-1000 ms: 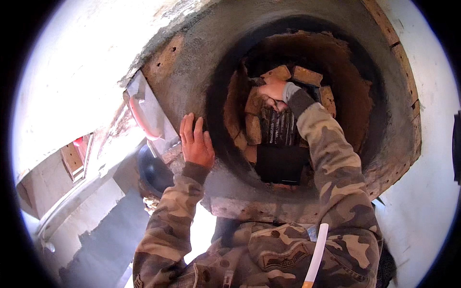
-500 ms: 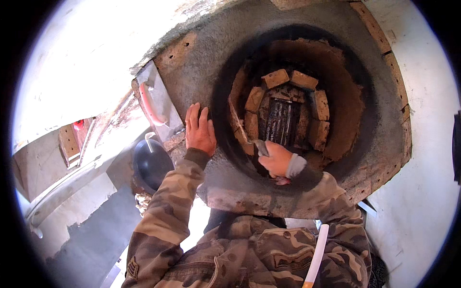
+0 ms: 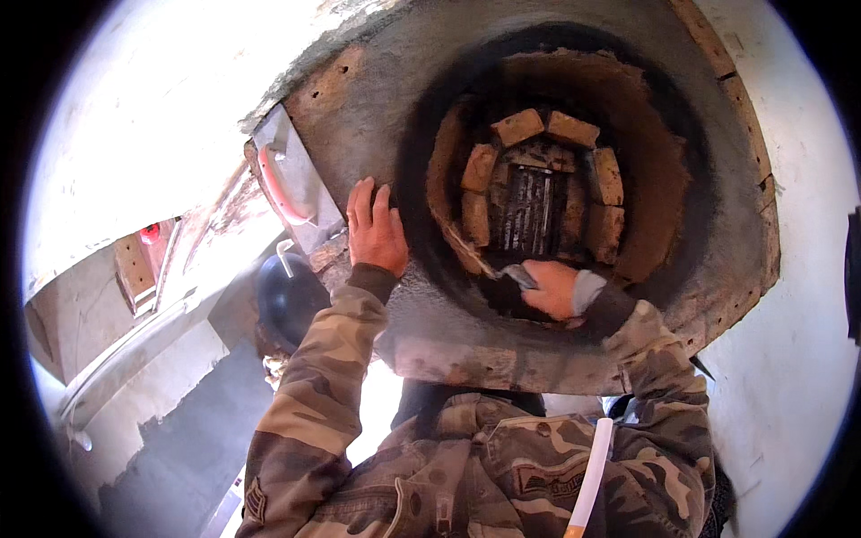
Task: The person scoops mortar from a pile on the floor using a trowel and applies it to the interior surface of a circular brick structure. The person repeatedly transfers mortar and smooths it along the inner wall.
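Observation:
Inside a round brick stove pit (image 3: 659,211), my right hand (image 3: 552,289) is closed around a trowel (image 3: 517,276). Its narrow blade appears almost edge-on and reaches toward the pit's near left clay wall. My left hand (image 3: 377,235) lies flat on the grey mortar top (image 3: 372,134), just left of the blackened rim, fingers stretched out and holding nothing. Several yellowish bricks (image 3: 519,127) stand in a ring low in the pit around a dark metal grate (image 3: 531,211). The right fingertips are partly hidden.
A flat plastering float (image 3: 285,184) with a pink-red handle lies left of my left hand. Below it is a dark round basin (image 3: 291,309) with a white hooked piece over its edge. A white wall (image 3: 798,296) closes in on the right.
My right hand and the trowel have shifted a little right and down along the near side of the pit. My left hand stays resting on the mortar top; the view has moved slightly.

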`<act>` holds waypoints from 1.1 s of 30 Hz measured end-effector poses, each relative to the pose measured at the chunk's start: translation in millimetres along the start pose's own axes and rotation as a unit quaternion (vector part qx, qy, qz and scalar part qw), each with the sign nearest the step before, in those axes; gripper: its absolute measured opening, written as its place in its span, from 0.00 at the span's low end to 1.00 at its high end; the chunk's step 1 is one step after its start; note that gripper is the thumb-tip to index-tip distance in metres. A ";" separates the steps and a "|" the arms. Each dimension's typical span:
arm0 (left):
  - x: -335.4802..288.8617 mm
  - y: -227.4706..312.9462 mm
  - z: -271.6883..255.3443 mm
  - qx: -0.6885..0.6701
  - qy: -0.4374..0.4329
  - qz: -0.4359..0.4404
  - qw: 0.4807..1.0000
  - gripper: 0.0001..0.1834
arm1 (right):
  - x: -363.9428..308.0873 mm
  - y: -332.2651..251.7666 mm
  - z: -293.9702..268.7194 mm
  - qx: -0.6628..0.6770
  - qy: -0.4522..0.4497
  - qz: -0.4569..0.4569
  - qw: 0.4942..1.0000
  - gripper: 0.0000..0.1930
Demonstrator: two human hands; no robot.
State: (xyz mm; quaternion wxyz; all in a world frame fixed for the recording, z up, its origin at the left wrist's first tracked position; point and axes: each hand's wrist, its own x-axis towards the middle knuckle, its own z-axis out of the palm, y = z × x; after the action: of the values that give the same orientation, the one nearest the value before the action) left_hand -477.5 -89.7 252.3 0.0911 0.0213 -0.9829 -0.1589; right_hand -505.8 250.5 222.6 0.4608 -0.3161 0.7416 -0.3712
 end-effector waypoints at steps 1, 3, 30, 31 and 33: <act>0.6 -0.9 -2.1 0.008 0.000 0.000 1.000 0.23 | -9.8 16.9 -11.6 -0.018 -0.009 -0.045 0.999 0.14; 3.6 -0.6 2.9 0.004 -0.001 0.002 1.000 0.23 | -10.6 25.4 -35.5 0.009 -0.047 -0.005 0.999 0.14; 2.9 3.4 4.7 -0.012 0.006 0.004 1.000 0.22 | 44.7 -31.0 -88.9 0.430 -0.027 0.212 0.877 0.16; 2.5 2.8 3.5 -0.011 0.005 0.006 1.000 0.22 | 62.1 -27.2 -83.2 0.489 -0.025 0.231 0.841 0.18; 1.8 0.2 3.2 -0.009 0.002 0.006 1.000 0.23 | 93.6 -25.8 -68.6 0.556 -0.023 0.238 0.796 0.19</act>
State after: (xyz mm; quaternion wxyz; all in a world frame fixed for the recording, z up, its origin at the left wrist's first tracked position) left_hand -479.9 -88.6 249.7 0.0940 0.0147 -0.9813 -0.1672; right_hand -600.6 178.9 222.9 0.6482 0.1724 0.4485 -0.5908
